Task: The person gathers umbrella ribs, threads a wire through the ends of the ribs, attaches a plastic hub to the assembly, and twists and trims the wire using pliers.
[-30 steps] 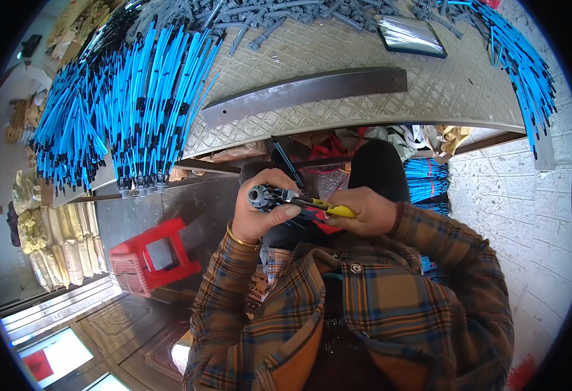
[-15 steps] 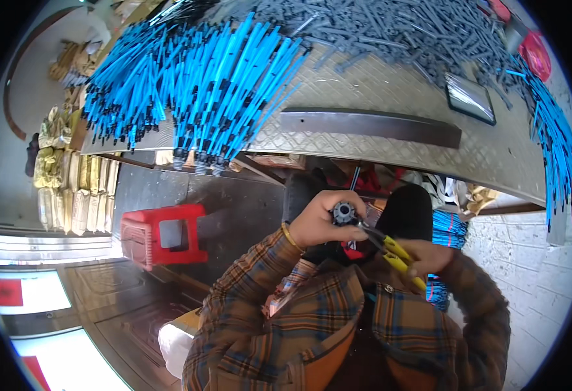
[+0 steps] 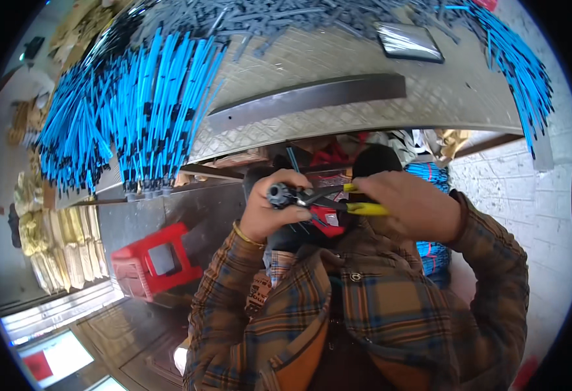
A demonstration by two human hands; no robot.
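My left hand (image 3: 261, 212) is closed around a dark part with a round, notched end (image 3: 277, 194). A thin blue rod (image 3: 292, 158) shows beyond that hand, but I cannot tell whether it belongs to the part. In my right hand (image 3: 411, 203) is a pair of pliers (image 3: 367, 208) with yellow handles and dark jaws. The handles stand apart, and the fingers partly cover them. The jaws reach to the dark part, beside the left thumb. Exactly what lies between them is too small to make out.
On the metal-topped table (image 3: 455, 107) lie blue rods (image 3: 159, 98) with black fittings, a long dark bar (image 3: 312, 98), a pile of grey pieces (image 3: 286, 16) and a flat glossy device (image 3: 410, 43). A red stool (image 3: 185, 244) stands left; blue bundles (image 3: 432, 257) are at right.
The whole view has shifted. The pliers have turned from slanting to nearly level, and their jaws are now against the dark part. My right hand has risen along with the handles.
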